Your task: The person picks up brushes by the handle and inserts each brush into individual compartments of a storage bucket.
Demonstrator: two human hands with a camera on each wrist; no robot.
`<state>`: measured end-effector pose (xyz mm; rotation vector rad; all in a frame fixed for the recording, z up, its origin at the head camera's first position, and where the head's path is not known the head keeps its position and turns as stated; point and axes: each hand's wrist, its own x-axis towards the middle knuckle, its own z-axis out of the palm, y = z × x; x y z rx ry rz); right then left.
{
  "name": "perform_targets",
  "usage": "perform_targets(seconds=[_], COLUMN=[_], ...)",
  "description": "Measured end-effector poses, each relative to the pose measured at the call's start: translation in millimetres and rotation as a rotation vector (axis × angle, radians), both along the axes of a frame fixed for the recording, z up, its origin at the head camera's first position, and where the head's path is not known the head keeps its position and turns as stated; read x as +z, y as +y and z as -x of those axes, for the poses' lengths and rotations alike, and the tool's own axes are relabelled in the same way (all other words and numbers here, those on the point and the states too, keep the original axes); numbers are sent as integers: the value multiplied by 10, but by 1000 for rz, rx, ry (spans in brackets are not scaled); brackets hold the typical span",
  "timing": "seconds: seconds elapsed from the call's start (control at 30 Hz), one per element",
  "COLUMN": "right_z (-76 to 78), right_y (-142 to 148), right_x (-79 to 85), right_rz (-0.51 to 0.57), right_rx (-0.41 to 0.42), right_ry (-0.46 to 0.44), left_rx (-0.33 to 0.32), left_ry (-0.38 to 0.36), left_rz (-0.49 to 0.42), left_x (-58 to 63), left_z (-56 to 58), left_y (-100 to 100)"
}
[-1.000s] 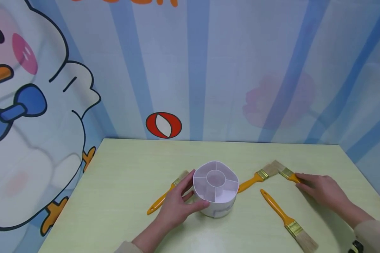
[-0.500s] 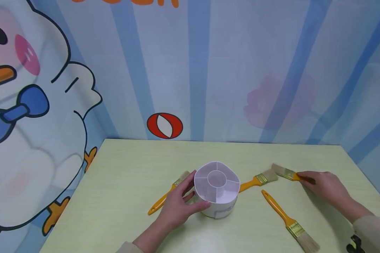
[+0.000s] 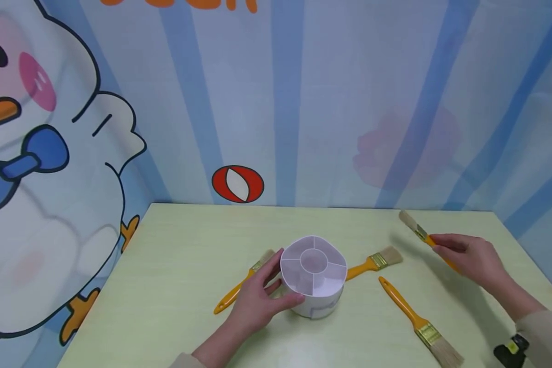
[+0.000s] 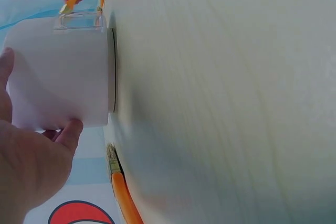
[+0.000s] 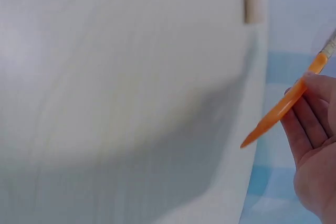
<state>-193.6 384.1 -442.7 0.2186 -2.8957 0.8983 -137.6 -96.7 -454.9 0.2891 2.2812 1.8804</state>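
My left hand (image 3: 253, 304) grips a white round desk organizer (image 3: 319, 306), thumb at the near side and fingers round its left. Its top is split into several compartments about a round central one. In the left wrist view the organizer (image 4: 63, 72) stands upright on the table. At the right, my right hand (image 3: 476, 258) pinches a paintbrush (image 3: 446, 261) by its orange handle, raised above the table with bristles pointing up and to the left. The right wrist view shows the handle (image 5: 281, 109) between thumb and fingers, its tapered end free.
Three more orange-handled paintbrushes lie on the table (image 3: 188, 245): one left of the organizer (image 3: 232, 295), one partly behind it (image 3: 372, 263), and one at the front right (image 3: 418, 324). A cartoon-printed blue backdrop (image 3: 322, 102) rises along the table's back and sides.
My right hand has lifted its paintbrush off the table, away from the brush behind the organizer, and its bristles have tipped upward. My left hand stays on the organizer.
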Motion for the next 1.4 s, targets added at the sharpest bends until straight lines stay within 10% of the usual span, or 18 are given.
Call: perform_targets(seconds=[0.87,1.4], right_z=[253,277], right_y=[-1254,-1774], right_x=[452,627], right_rz=[1038,1239], right_rx=[151,195], right_ry=[-270,-352], left_rx=[6,9], left_ry=[4,0], left_rz=[-5,6], left_x=[3,1], left_z=[-10,5], left_y=[-5,-3])
